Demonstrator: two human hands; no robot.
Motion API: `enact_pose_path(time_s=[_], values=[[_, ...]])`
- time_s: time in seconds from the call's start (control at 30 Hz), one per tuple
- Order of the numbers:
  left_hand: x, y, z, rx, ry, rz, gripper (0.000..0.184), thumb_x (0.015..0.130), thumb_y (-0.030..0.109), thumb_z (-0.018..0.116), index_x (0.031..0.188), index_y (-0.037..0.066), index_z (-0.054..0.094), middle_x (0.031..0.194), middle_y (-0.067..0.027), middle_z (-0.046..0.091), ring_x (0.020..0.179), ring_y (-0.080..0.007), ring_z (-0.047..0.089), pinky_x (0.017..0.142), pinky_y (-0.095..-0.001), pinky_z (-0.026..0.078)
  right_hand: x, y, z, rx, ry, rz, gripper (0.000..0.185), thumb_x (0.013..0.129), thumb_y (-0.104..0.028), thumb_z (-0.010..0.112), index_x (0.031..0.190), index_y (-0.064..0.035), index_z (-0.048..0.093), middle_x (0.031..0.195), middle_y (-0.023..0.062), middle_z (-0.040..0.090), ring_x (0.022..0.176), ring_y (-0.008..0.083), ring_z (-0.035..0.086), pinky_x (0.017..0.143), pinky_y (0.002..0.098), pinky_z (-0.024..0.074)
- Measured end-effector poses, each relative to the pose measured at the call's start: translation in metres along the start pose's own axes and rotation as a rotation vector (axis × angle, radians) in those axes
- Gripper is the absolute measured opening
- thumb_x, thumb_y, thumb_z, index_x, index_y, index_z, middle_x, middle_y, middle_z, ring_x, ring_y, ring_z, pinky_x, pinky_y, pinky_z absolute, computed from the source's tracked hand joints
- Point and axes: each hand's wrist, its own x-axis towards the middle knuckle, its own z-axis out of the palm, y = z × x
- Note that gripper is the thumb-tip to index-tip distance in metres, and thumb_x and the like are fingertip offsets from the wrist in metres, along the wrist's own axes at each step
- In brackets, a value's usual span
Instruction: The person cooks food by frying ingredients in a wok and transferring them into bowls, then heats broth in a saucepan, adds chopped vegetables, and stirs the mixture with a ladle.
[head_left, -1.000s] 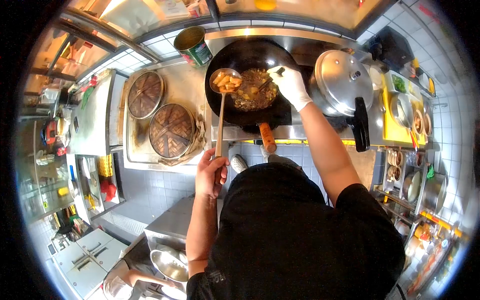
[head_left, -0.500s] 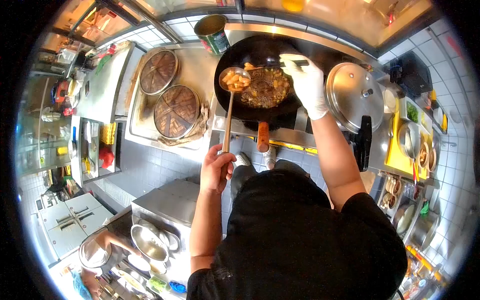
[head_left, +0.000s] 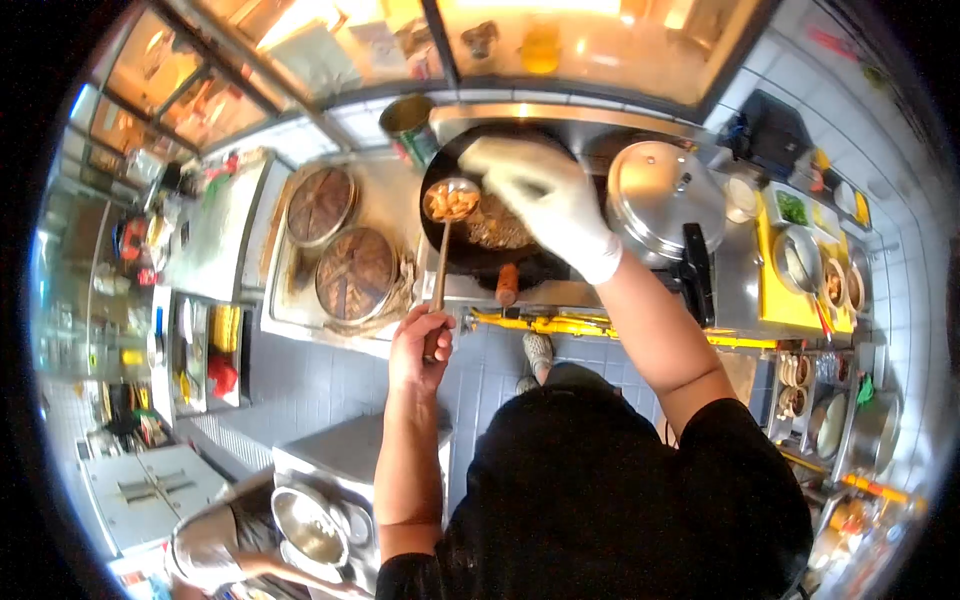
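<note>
My bare left hand (head_left: 421, 346) is closed around the handle of a ladle (head_left: 441, 262). The bowl of the ladle is over the left side of the wok (head_left: 545, 268) and holds golden-brown food chunks (head_left: 452, 201). Dark sauce with bits of food (head_left: 495, 222) lies in the wok. My right hand (head_left: 550, 195), in a white glove, reaches over the wok, its fingers smeared by motion just above and right of the ladle bowl. A dark piece shows within its grip; the rest of that thing is hidden. The wok's wooden handle (head_left: 508, 284) points toward me.
A lidded metal pot (head_left: 650, 195) stands right of the wok, a tall can (head_left: 408, 130) behind left. Two round woven-topped steamers (head_left: 355, 275) sit left. Bowls and a tray of greens (head_left: 791, 208) are at far right. Another person (head_left: 225, 540) works at lower left.
My gloved right hand has swept left across the wok toward the ladle bowl. The ladle still holds its chunks. The camera view has tilted up, and the person at lower left has shifted posture.
</note>
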Motion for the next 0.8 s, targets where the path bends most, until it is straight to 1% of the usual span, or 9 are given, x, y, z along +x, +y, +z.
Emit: enact_pose_path(time_s=[0.07,0.13,0.27,0.4,0.47,0.6,0.63,0.73,0.8], values=[[-0.006,0.007,0.005,0.022,0.004,0.024,0.005,0.089,0.002,0.062,0.094,0.001,0.059,0.081,-0.0122,0.066,0.056,-0.0122,0.055,0.041,-0.0216,0.04,-0.008,-0.01,-0.005,-0.226,-0.378,0.002,0.027,0.093,-0.008,0.072,0.119,-0.0054,0.074,0.119,0.0131,0.074,0.104,0.0287,0.073,0.091,0.0355,0.0592],[-0.01,0.012,0.012,0.045,0.025,0.03,0.003,0.09,0.002,0.062,0.091,0.002,0.06,0.08,-0.0122,0.066,0.056,-0.0125,0.055,0.041,-0.0221,0.04,-0.016,-0.048,-0.02,-0.16,-0.173,-0.015,0.027,0.093,-0.009,0.07,0.12,-0.007,0.073,0.118,0.0126,0.074,0.102,0.0313,0.073,0.089,0.037,0.06],[-0.01,0.018,0.011,-0.064,-0.076,-0.055,0.002,0.091,0.003,0.062,0.092,0.003,0.062,0.081,-0.0128,0.067,0.057,-0.0123,0.058,0.041,-0.0198,0.046,-0.042,-0.113,-0.091,0.021,0.26,-0.03,0.025,0.09,-0.001,0.071,0.115,0.0027,0.074,0.118,0.0169,0.074,0.106,0.0251,0.073,0.091,0.0358,0.0588],[-0.024,0.024,0.035,-0.021,-0.1,-0.031,0.003,0.09,0.003,0.063,0.092,0.005,0.061,0.081,-0.0112,0.067,0.059,-0.0118,0.057,0.043,-0.0198,0.044,-0.103,-0.16,-0.184,-0.424,0.463,-0.006,0.027,0.089,0.005,0.067,0.115,0.002,0.074,0.119,0.0177,0.074,0.109,0.0264,0.071,0.097,0.0374,0.0558],[-0.036,0.023,0.056,0.026,-0.089,0.012,0.003,0.09,0.003,0.063,0.092,0.005,0.061,0.081,-0.0113,0.068,0.058,-0.0111,0.057,0.043,-0.0194,0.044,-0.144,-0.168,-0.222,-0.4,0.632,-0.024,0.027,0.095,0.005,0.056,0.119,0.0036,0.07,0.124,0.0197,0.07,0.117,0.0282,0.067,0.106,0.0397,0.0497],[-0.055,0.012,0.118,0.103,-0.199,0.025,0.006,0.091,0.003,0.063,0.094,0.007,0.06,0.081,-0.0112,0.068,0.057,-0.0107,0.057,0.042,-0.0191,0.044,-0.235,-0.181,-0.308,-0.513,0.966,0.014,0.029,0.105,-0.007,0.048,0.127,0.0055,0.063,0.131,0.0197,0.066,0.121,0.0287,0.064,0.109,0.0403,0.0465],[-0.068,0.005,0.143,0.115,-0.15,0.054,0.008,0.091,0.002,0.062,0.096,0.007,0.06,0.082,-0.0113,0.068,0.057,-0.0108,0.057,0.041,-0.019,0.043,-0.256,-0.191,-0.325,-0.565,1.037,0.064,0.031,0.108,-0.013,0.047,0.125,0.0062,0.064,0.129,0.0194,0.067,0.118,0.0284,0.065,0.106,0.0402,0.0479],[-0.073,-0.022,0.199,0.156,-0.315,0.007,0.007,0.093,0.003,0.062,0.1,0.006,0.059,0.084,-0.0137,0.067,0.055,-0.0113,0.056,0.038,-0.019,0.043,-0.333,-0.21,-0.386,-0.786,1.269,0.23,0.033,0.111,-0.018,0.045,0.115,0.0056,0.067,0.118,0.0169,0.072,0.105,0.0241,0.068,0.099,0.037,0.0504],[-0.074,-0.051,0.241,0.152,-0.424,-0.044,0.009,0.095,0.004,0.06,0.104,0.003,0.059,0.087,-0.0159,0.065,0.055,-0.0118,0.056,0.037,-0.0192,0.043,-0.401,-0.221,-0.428,-1.137,1.406,0.524,0.033,0.11,-0.018,0.046,0.105,0.0045,0.07,0.105,0.0134,0.074,0.099,0.0214,0.068,0.09,0.0322,0.0499]])
